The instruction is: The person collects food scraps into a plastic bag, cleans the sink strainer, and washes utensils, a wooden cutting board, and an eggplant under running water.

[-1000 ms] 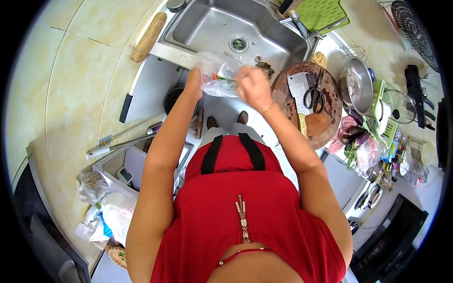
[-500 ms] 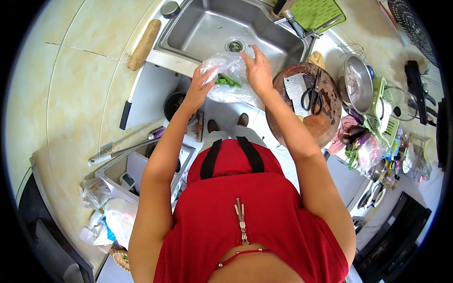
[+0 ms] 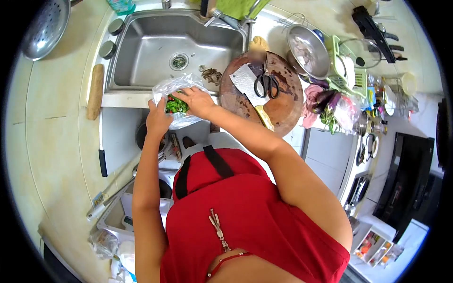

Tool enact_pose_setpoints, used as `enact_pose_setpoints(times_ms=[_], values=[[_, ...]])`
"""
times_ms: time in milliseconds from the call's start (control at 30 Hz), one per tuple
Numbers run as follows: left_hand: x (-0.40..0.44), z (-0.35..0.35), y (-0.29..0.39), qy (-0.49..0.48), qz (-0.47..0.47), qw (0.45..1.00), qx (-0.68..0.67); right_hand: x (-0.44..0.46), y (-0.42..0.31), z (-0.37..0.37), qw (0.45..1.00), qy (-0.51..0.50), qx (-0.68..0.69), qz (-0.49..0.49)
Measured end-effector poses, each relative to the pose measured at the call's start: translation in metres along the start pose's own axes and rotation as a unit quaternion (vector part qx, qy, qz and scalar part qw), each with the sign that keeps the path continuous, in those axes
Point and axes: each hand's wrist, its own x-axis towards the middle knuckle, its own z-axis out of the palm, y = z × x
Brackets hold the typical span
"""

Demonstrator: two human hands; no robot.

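Observation:
A clear plastic bag (image 3: 181, 124) hangs in front of the sink's near edge, its mouth spread wide. Inside lie small green vegetables (image 3: 176, 105) with a few red bits, perhaps chillies. My left hand (image 3: 158, 118) grips the bag's left rim, fingers bent over it. On the other side, my right hand (image 3: 198, 101) holds the right rim, its fingertips reaching across the opening near the vegetables. Just right of the bag, a round wooden chopping board (image 3: 288, 111) carries a cleaver (image 3: 246, 84) and black-handled scissors (image 3: 267, 86).
Beyond the bag is the steel sink (image 3: 141, 52), with dark scraps (image 3: 211, 76) near its right side. A loofah-like roll (image 3: 95, 92) stands at the left. Farther right are a steel bowl (image 3: 309, 52), eggplants (image 3: 327, 101) and a green rack (image 3: 361, 82).
Both hands and the bag have come closer together. The bag's mouth now faces up, showing the vegetables. My view has turned toward the right, so the sink and board sit farther left.

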Motion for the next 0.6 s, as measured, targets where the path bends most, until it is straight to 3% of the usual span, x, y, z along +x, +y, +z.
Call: enact_pose_setpoints(times_ms=[133,200,267,333,600], values=[[-0.003,0.006,-0.007,0.002,-0.003,0.998,0.068,0.015,0.020,0.005,0.997,-0.051,0.013,0.058],[-0.004,0.009,-0.012,0.004,-0.016,0.998,0.053,0.020,0.026,0.001,0.998,-0.055,0.034,0.027],[0.000,0.006,-0.012,-0.012,-0.020,1.000,0.016,0.023,0.045,0.011,0.995,-0.005,0.082,-0.048],[0.002,0.002,-0.005,-0.001,-0.030,1.000,0.005,0.022,0.046,0.000,0.988,0.009,0.154,-0.022],[0.016,0.003,0.005,-0.004,-0.076,0.996,-0.050,0.026,0.006,-0.007,0.977,0.140,0.161,-0.002]])
